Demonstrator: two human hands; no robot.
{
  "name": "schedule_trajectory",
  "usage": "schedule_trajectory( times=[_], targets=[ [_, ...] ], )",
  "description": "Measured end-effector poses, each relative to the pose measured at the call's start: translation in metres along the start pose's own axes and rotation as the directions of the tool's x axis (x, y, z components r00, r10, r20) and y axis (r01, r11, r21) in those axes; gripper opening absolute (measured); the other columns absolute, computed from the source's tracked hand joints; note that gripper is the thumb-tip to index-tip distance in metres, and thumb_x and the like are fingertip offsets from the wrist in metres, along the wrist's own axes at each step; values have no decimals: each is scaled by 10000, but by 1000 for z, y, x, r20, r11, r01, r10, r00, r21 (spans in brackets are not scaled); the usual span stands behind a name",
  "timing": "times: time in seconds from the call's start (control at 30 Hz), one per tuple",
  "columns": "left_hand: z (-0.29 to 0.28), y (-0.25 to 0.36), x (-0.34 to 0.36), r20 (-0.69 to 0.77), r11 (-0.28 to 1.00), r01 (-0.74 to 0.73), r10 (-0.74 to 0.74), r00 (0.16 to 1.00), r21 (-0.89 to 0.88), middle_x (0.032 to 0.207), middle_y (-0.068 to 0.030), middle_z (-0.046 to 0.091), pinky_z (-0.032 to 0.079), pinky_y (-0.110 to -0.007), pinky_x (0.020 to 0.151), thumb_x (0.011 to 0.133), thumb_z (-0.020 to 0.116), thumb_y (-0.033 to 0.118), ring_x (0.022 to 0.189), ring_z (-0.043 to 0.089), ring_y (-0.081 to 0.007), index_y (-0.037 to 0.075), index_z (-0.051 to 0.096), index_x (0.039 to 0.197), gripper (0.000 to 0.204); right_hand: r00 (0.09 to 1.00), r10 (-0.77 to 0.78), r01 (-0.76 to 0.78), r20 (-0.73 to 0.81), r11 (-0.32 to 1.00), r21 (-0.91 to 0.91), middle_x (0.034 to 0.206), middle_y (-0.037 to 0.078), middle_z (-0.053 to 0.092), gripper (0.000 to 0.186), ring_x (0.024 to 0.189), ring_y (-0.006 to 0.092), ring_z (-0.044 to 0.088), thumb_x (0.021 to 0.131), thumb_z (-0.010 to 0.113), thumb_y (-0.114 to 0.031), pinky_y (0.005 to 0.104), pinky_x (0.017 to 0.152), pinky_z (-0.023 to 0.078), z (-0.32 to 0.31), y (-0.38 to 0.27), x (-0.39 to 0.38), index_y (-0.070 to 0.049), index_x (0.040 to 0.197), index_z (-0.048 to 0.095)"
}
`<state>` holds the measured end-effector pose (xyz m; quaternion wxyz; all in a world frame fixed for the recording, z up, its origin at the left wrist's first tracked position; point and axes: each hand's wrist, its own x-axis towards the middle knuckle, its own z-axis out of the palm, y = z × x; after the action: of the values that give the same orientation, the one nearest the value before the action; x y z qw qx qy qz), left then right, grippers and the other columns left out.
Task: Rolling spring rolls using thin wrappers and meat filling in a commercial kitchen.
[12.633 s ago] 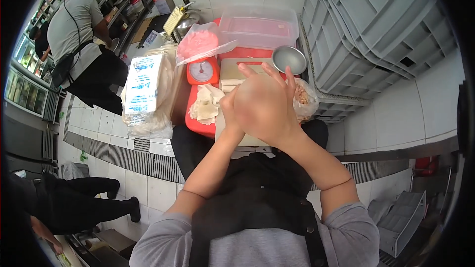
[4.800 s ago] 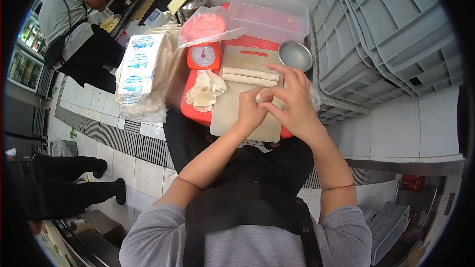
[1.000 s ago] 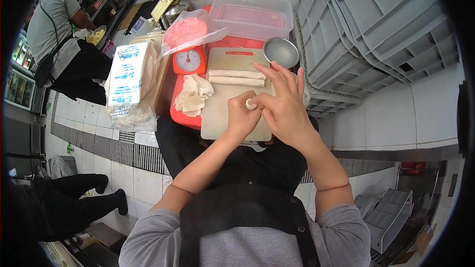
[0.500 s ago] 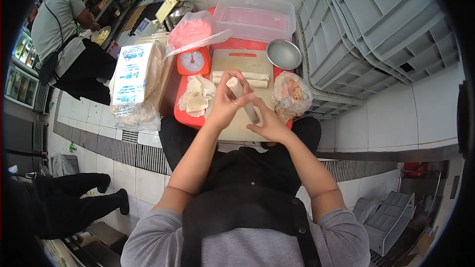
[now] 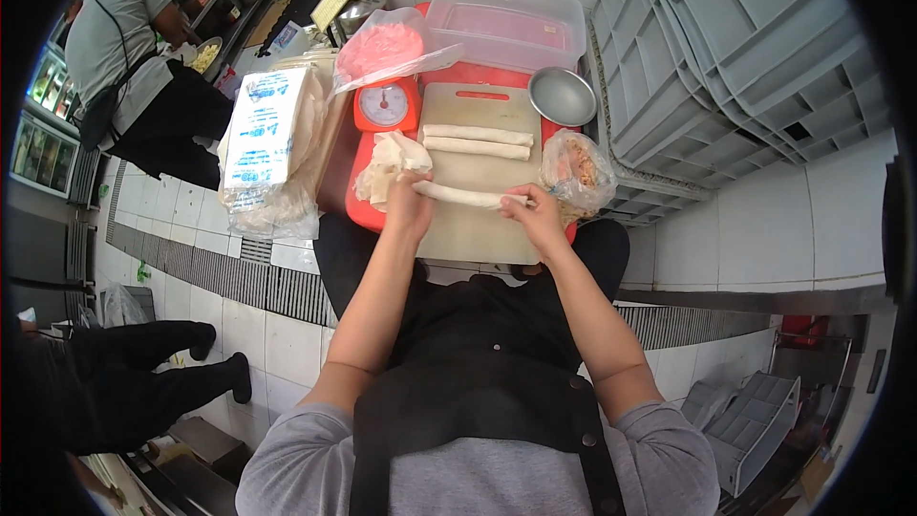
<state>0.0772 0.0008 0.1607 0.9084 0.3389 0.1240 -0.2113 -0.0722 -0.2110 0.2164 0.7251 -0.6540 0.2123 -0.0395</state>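
My left hand (image 5: 409,201) and my right hand (image 5: 535,215) grip opposite ends of a pale rolled wrapper (image 5: 465,196), held level above a cream cutting board (image 5: 478,239). Two similar rolls (image 5: 478,142) lie side by side farther up on the board. Crumpled loose wrappers (image 5: 382,167) are just beside my left hand. Beyond my right hand sits a clear bag of reddish-brown filling (image 5: 577,170). A red dial scale (image 5: 385,105) with a pink bagged mound (image 5: 387,43) on top stands behind the wrappers. A steel bowl (image 5: 562,94) is at the board's back right.
A packaged white stack (image 5: 263,124) lies at the left, a translucent tub (image 5: 501,24) at the back, grey crates (image 5: 726,57) on the right, all round the red work surface (image 5: 468,72). A co-worker (image 5: 134,67) bends at shelves; another co-worker's legs (image 5: 162,363) are at lower left.
The roll, upright between my bunched fingers half a second ago, is now horizontal. My hands have moved apart to its two ends, the left one lower and farther left.
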Motion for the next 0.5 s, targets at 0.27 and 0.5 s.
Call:
schedule_trajectory(
  times=[0.27, 0.5],
  targets=[
    [19, -22, 32, -47, 754, -131, 210, 977, 644, 1037, -95, 571, 517, -325, 794, 838, 601, -70, 880, 597, -200, -12, 422, 1462, 651, 933, -254, 194, -254, 951, -239, 1237, 212, 660, 480, 953, 236, 721, 932, 712, -46, 345, 844, 579, -23, 47, 52, 49, 1369, 539],
    [15, -10, 20, 251, 196, -374, 463, 850, 906, 1106, -171, 631, 543, -363, 813, 788, 759, -72, 877, 625, -239, 4, 470, 1444, 721, 898, -397, 186, -191, 735, -653, 1299, 235, 602, 646, 984, 288, 701, 854, 730, 48, 353, 863, 585, -17, 34, 41, 40, 1445, 470]
  ],
)
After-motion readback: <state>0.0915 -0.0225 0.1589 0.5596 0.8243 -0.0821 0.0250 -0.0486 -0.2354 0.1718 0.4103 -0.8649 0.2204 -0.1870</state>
